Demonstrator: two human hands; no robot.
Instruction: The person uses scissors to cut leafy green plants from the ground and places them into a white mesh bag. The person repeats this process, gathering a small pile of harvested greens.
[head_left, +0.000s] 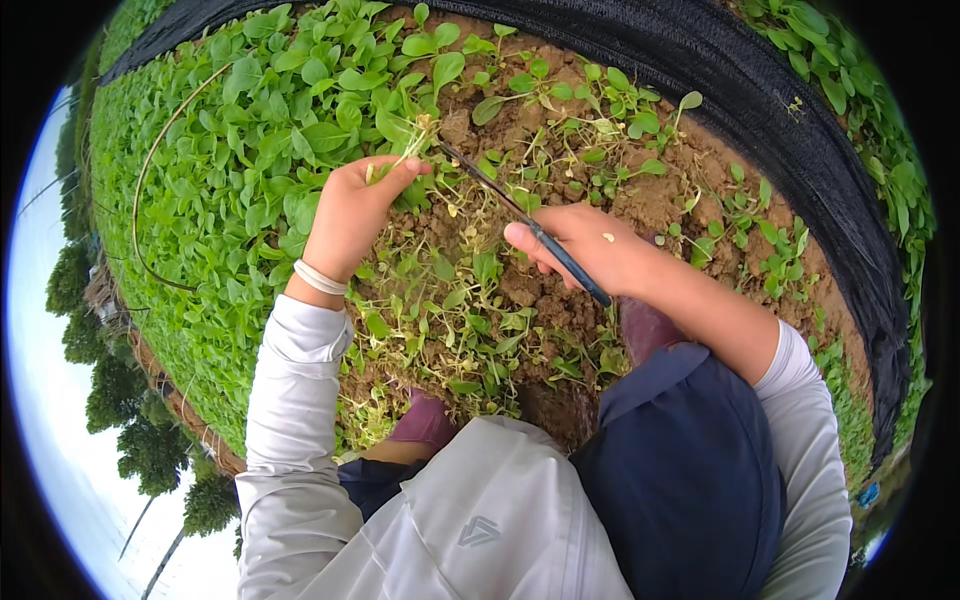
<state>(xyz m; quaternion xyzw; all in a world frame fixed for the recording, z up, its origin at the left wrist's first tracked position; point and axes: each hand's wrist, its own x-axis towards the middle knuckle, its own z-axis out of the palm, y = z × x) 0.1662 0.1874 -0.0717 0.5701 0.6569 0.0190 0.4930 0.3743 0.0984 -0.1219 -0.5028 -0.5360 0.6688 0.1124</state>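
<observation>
My left hand pinches a small bunch of pale-stemmed leafy seedlings between thumb and fingers. Yellowish, withered bits show at the bunch's upper end; my fingers hide much of its leaves. In my right hand is a narrow knife-like tool with a dark blade and a blue-black handle. Its tip points up and left, close beside the bunch; whether it touches is unclear. A pale leaf scrap sticks to the back of my right hand. Below both hands, loose green and yellowed trimmings lie scattered over brown soil.
Dense leafy greens grow to the left, with a thin bent hoop arching over them. Sparser plants stand on the right. Black netting borders the bed at top and right. My purple boots stand among the trimmings.
</observation>
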